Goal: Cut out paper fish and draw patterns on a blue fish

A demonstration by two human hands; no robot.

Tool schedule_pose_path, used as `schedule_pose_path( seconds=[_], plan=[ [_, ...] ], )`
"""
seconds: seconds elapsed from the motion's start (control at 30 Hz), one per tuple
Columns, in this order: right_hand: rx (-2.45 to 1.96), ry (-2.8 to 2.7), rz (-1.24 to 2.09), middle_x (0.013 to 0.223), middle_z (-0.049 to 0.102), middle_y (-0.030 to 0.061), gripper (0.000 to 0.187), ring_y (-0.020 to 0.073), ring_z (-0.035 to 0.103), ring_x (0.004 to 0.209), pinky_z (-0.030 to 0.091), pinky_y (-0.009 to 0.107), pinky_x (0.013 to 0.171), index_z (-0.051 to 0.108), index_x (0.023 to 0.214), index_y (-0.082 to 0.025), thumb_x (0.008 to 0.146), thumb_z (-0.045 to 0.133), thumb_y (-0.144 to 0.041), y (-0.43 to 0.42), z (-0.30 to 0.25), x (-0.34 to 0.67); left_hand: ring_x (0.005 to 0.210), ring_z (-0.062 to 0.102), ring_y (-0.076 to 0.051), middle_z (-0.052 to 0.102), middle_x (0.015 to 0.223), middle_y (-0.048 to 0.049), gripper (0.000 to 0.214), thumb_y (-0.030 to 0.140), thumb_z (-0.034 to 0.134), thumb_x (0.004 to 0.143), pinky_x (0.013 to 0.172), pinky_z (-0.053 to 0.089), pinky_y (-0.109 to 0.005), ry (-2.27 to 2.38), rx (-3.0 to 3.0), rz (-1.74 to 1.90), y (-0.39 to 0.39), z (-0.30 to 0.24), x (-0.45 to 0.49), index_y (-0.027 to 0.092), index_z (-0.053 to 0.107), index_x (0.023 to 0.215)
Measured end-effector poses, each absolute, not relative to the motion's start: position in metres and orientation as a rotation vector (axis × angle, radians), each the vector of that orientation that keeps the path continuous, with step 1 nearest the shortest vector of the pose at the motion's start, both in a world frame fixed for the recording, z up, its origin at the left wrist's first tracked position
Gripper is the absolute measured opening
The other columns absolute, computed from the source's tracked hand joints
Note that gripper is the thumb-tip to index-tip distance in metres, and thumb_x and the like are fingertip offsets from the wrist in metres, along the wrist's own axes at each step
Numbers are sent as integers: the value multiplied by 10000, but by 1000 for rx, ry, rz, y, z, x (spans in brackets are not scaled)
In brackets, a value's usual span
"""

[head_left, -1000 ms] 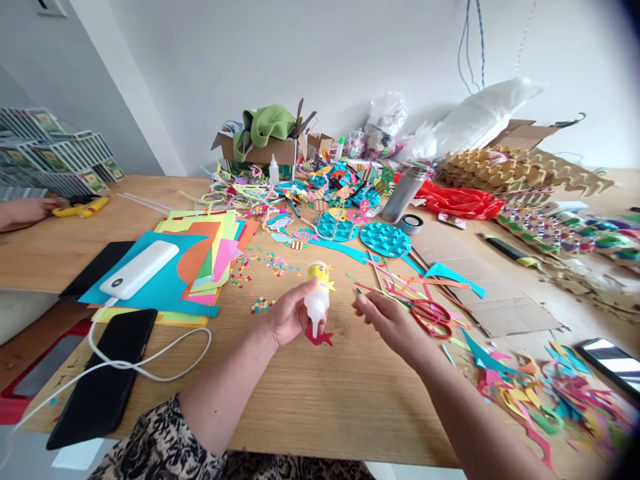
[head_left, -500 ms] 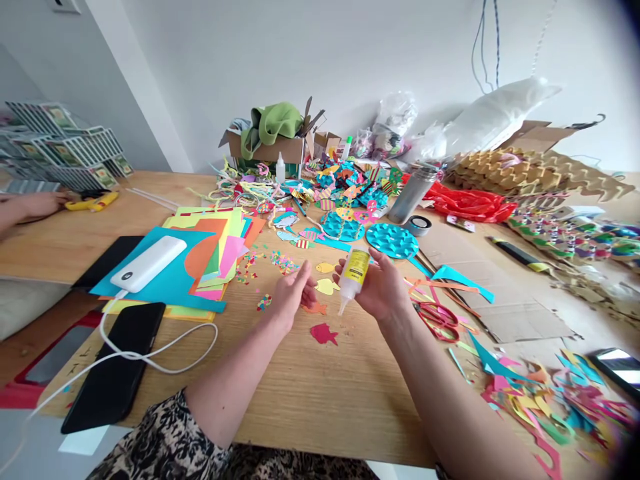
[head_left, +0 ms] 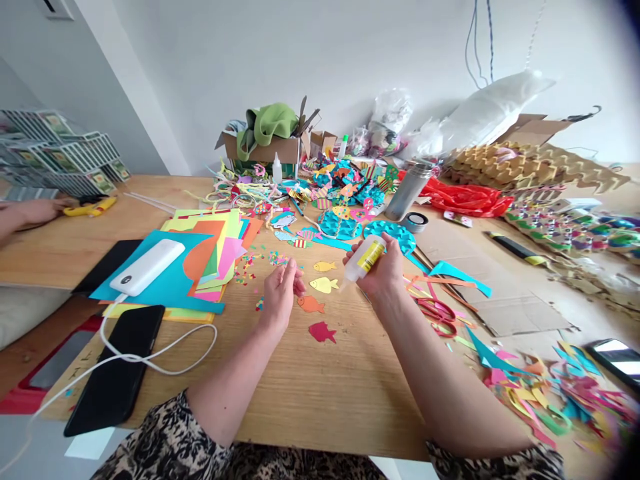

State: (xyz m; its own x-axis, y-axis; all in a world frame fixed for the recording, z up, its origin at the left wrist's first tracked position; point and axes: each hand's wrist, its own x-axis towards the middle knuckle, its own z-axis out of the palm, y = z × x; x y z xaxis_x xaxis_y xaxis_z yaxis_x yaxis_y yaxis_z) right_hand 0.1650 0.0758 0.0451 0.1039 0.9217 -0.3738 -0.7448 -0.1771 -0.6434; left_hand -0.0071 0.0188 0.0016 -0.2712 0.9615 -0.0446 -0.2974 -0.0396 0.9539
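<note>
In my right hand (head_left: 385,275) is a clear glue bottle (head_left: 369,255) with a yellow label, tilted so that its nozzle points down and left. The nozzle hangs just right of a pale yellow paper fish (head_left: 324,285). My left hand (head_left: 281,290) hovers over the table with nothing visible in it, its fingers loosely curled and the thumb apart. Close to its fingertips lies an orange paper fish (head_left: 311,305). A red paper fish (head_left: 323,331) lies nearest me, and a small golden fish (head_left: 325,266) is farthest in this column.
Left are coloured paper sheets (head_left: 220,233) under a white power bank (head_left: 153,267), and a black phone (head_left: 117,370). Right lie red scissors (head_left: 440,313) and paper scraps (head_left: 540,393). A metal flask (head_left: 409,190) leans behind. Another person's hand (head_left: 43,208) is far left, near yellow scissors (head_left: 90,207).
My right hand has turned the glue bottle more sideways and moved it slightly right and up. My left hand has shifted a little left, uncovering the orange fish.
</note>
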Motion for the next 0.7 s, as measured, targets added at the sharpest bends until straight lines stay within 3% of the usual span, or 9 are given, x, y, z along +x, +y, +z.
schedule_pose_path(
  seconds=[0.17,0.33,0.5,0.7],
  plan=[
    [-870,-303,1475,539,553,-5,326,158,546,475,474,284,457,486,705,-227,856,417,-507,101,55,157,524,519,-133,568,530,6,282,417,706,809,549,380,-217,1210,1120,1413,9,-2,-5,198,642,644],
    [-777,-251,1519,494,515,-3,353,144,499,441,434,261,421,464,664,-226,851,388,-516,109,40,151,784,544,-213,627,709,-54,125,204,754,754,827,385,-268,1146,1573,1328,-5,-4,5,232,684,655],
    [-749,-162,1525,474,484,-6,453,124,463,429,399,229,408,455,633,-221,871,348,-591,114,23,153,888,526,-285,625,747,-81,132,188,707,778,998,322,-399,1151,1731,1156,-11,-9,12,256,681,668],
    [-746,-177,1459,435,468,2,415,134,445,417,380,232,393,453,607,-223,874,329,-516,116,19,154,875,516,-298,600,735,-86,161,196,686,788,1004,314,-436,1115,1714,1089,-15,-9,13,256,657,642]
  ],
)
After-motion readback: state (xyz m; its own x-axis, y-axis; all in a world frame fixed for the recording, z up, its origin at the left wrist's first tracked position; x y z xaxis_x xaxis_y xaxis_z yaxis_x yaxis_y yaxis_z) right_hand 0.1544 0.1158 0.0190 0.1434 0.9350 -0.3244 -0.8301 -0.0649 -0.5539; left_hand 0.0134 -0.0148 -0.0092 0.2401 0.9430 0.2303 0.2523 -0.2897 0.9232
